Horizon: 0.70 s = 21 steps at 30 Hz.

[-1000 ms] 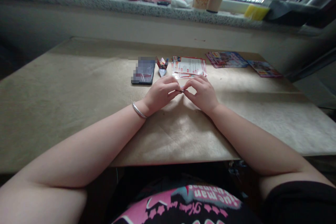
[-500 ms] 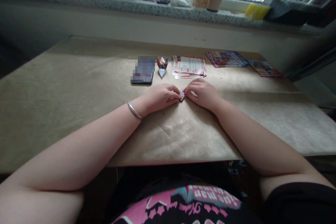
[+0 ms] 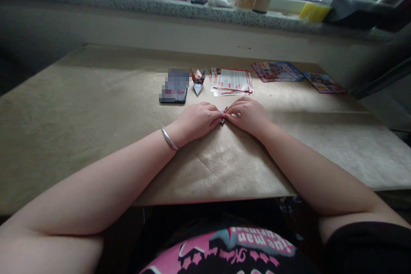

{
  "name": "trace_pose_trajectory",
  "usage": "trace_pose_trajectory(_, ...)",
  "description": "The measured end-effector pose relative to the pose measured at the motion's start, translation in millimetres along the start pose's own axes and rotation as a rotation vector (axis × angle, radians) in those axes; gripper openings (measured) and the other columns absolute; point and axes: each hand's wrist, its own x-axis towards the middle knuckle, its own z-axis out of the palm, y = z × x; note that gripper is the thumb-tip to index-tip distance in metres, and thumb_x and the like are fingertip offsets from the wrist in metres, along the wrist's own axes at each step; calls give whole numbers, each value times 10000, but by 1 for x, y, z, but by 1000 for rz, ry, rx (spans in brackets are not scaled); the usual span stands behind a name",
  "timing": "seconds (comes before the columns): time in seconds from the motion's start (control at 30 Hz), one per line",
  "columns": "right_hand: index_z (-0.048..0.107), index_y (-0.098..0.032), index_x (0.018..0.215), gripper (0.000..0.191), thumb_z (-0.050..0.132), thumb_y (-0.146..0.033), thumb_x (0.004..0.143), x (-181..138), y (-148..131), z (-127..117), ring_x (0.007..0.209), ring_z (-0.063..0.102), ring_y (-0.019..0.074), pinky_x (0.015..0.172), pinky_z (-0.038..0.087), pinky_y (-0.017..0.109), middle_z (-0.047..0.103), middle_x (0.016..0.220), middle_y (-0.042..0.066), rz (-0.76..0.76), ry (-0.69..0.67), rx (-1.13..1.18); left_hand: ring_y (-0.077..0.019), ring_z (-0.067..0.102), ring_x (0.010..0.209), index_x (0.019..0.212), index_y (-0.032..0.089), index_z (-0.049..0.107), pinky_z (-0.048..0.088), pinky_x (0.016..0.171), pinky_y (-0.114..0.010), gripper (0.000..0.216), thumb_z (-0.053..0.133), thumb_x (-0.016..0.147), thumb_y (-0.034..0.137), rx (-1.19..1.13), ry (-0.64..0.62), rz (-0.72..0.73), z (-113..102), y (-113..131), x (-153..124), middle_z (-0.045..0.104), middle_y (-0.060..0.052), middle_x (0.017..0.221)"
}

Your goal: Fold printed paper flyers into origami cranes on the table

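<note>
Near the middle of the table [image 3: 96, 115], my left hand [image 3: 202, 119] and my right hand [image 3: 246, 114] meet at the fingertips. Between them they pinch a small piece of folded paper [image 3: 222, 120] with pink and white print. Fingers cover most of it, so its shape is hard to make out. Just beyond my left hand stands a folded paper figure [image 3: 198, 82] with coloured, pointed tips, like an origami crane. A silver bangle [image 3: 169, 138] circles my left wrist.
A dark phone-like slab [image 3: 175, 87] lies left of the paper figure. Right of it are a stack of printed sheets [image 3: 233, 80] and colourful cards [image 3: 278, 72], with another card pile [image 3: 324, 82] farther right. Bottles and a yellow item [image 3: 314, 12] line the windowsill [image 3: 180, 7].
My left hand has shifted slightly right, and its fingertips now press against those of my right hand. More of the folded paper is covered.
</note>
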Motion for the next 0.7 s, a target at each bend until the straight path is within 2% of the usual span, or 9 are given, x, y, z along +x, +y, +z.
trace_pose_trajectory(0.13,785,-262,771,117,691,-278,838,1,7,4,882,680,220,838,519,384,787,869,7,100,-6,95,-203,668,851,964,146,714,530,787,-320,278,490,984,310,14,-4,-34,0,4,2,732,-99,934)
trace_pose_trajectory(0.3,765,-242,801,84,723,-314,807,1,15,7,795,649,201,745,508,352,748,797,20,190,23,143,-213,650,865,1030,142,713,520,783,-328,287,496,987,325,12,15,-59,1,4,3,716,-96,936)
trace_pose_trajectory(0.43,779,-246,972,182,730,-325,815,1,15,10,912,637,225,880,503,394,744,901,37,114,54,105,-212,632,898,979,160,741,517,826,-336,268,517,980,308,-11,-2,-63,5,3,3,697,-95,984)
trace_pose_trajectory(0.7,814,-294,939,180,754,-391,798,0,15,8,1017,609,286,953,484,498,742,1009,57,112,38,-11,-242,613,917,923,137,701,505,854,-376,240,567,950,334,-59,-31,-132,1,6,8,679,-103,961)
